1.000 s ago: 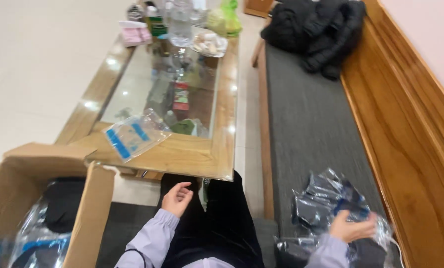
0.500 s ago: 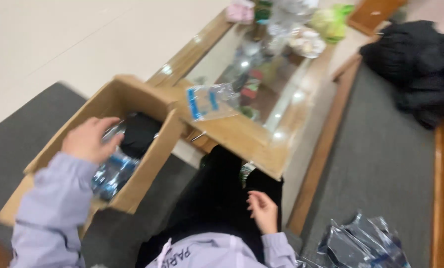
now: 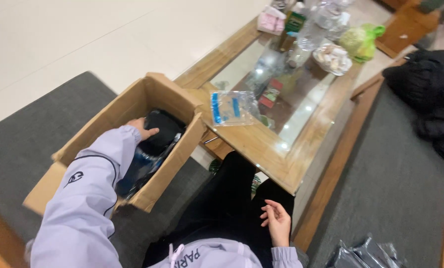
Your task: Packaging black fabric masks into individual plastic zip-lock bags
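L hand (image 3: 143, 128) in cardboard box (image 3: 108, 116)

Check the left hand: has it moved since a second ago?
Yes. The left hand went from the lap across into the cardboard box, where it now rests on the black packed items.

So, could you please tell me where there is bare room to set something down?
The near wooden end of the coffee table, beside the clear plastic bag, is bare, as is the grey bench cushion before the black jacket. The table's far end is crowded with bottles.
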